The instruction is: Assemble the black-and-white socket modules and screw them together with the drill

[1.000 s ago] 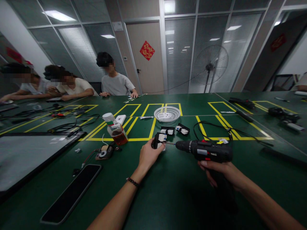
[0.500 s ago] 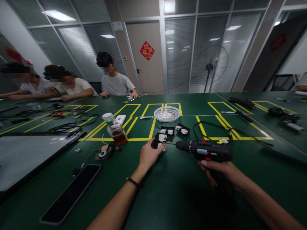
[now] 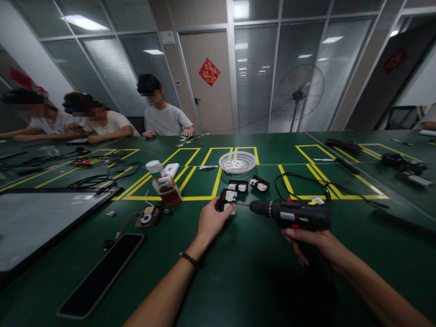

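My left hand (image 3: pixel 211 219) is closed around a small black-and-white block-like part (image 3: pixel 230 196) above the green table. In my right hand (image 3: pixel 311 240) is a black cordless drill (image 3: pixel 293 214) with red marks, its grip going down into shadow. The drill's bit (image 3: pixel 241 204) points left and its tip reaches the part beside my left fingertips; whether it sits in a screw is too small to tell. Just beyond lie two similar black-and-white parts, one part (image 3: pixel 238 186) nearer the left and another part (image 3: pixel 259 183) to its right.
A white round basket (image 3: pixel 237 162) stands farther back. Left of my hands are a bottle of amber liquid (image 3: pixel 169 193), a small motor-like device (image 3: pixel 148 218) and a dark phone-shaped slab (image 3: pixel 102 277). A black cable (image 3: pixel 284 179) lies behind the drill. Several people sit across the table (image 3: pixel 218 290).
My hands, the drill and the held part stay practically in place. Across the table, a person's hand has shifted slightly left.
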`<state>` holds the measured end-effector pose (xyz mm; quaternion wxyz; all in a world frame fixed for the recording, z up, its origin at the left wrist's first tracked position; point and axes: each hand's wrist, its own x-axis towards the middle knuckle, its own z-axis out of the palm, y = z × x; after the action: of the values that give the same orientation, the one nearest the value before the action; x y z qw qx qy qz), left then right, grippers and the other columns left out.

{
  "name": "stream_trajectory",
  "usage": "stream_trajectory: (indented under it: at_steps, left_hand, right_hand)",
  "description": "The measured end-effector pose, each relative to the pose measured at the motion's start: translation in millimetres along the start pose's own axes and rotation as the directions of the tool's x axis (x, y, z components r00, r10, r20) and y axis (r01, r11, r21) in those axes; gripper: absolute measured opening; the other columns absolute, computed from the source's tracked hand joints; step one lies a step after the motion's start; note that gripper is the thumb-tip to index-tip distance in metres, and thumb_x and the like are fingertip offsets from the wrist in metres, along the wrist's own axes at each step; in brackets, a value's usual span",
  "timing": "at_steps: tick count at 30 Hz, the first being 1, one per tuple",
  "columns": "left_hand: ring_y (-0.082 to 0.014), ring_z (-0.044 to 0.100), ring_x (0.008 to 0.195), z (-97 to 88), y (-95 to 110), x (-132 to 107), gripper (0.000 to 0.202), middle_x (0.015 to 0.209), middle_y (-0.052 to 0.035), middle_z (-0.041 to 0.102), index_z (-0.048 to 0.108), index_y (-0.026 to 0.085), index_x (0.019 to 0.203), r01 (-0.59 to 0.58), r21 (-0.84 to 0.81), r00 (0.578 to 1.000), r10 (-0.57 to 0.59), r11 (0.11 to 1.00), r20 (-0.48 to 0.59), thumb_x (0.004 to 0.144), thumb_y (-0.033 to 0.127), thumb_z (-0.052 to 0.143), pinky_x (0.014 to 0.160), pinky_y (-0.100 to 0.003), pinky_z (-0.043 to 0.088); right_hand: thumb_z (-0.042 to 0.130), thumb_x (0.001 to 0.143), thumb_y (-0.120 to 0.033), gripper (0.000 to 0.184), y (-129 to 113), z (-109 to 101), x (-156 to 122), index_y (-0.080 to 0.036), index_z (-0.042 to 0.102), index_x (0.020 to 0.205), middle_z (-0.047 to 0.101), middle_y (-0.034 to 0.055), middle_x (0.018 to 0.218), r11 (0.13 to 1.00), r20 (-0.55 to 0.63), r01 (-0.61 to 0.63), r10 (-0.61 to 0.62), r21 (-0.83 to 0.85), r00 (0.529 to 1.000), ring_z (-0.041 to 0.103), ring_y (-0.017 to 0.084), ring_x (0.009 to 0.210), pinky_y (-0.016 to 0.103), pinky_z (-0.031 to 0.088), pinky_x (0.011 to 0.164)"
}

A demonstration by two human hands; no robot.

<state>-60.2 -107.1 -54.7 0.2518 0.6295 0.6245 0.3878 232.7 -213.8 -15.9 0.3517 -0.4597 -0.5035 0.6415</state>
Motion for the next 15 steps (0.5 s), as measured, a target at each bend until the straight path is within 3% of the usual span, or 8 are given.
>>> stream_trajectory:
  at_steps: [15]
  left_hand:
    - [-0.0244, 0.069, 0.089, 0.9, -5.3, 1.0, 0.064, 0.11, -0.0132, 0.07, 0.06, 0.017, 0.125, 0.002, 0.015, 1.0, -0.002, 1.0, 0.003, 0.076, 0.059, 0.065, 0.072, -0.03, 0.052]
  right_hand:
    - [0.06, 0.089, -0.044, 0.032, 0.6, 0.3, 0.8, -0.013, 0.063, 0.082, 0.06, 0.0005, 0.048, 1.0, -0.004, 0.008, -0.008, 0.018, 1.0, 0.052, 0.012, 0.041, 0.024, 0.041, 0.046]
